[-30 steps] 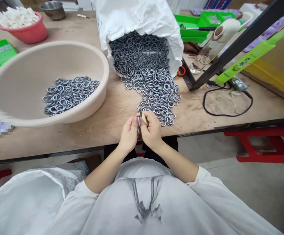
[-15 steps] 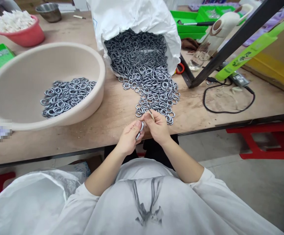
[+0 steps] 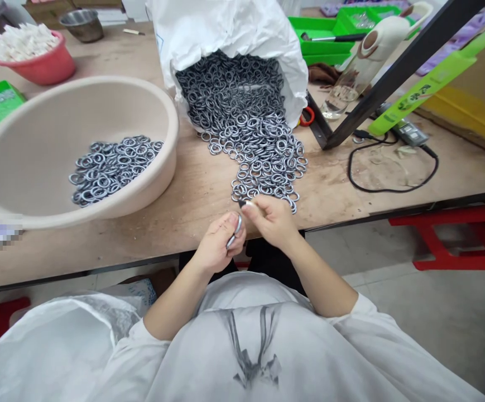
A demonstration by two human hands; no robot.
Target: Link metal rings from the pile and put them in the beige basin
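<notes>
My left hand (image 3: pixel 217 243) is closed on a grey metal ring (image 3: pixel 235 231), pinched upright under the thumb; whether more than one is held I cannot tell. Close by on the right, my right hand (image 3: pixel 276 221) grips a small slim tool (image 3: pixel 243 204) with a dark tip and a pale handle, pointing left. Most of the tool is hidden by the fingers. Just beyond the hands lies a heap of loose rings (image 3: pixel 267 162), spilling from a white sack (image 3: pixel 229 28) on its side. More rings (image 3: pixel 108 167) rest in a large beige basin (image 3: pixel 164 120) at the left.
A black metal bar (image 3: pixel 376 92) slants up at the right, beside a bottle (image 3: pixel 346 84) and a black cable (image 3: pixel 388 191). Farther back are green trays (image 3: pixel 321 56), a pink bowl (image 3: pixel 53 64) of white pieces and a metal bowl (image 3: pixel 82 28). The table edge runs just before me.
My hands have drawn slightly apart, the left moving a little down and left, the right outward. The tool's dark tip has swung down to point left. The ring stays in my left hand.
</notes>
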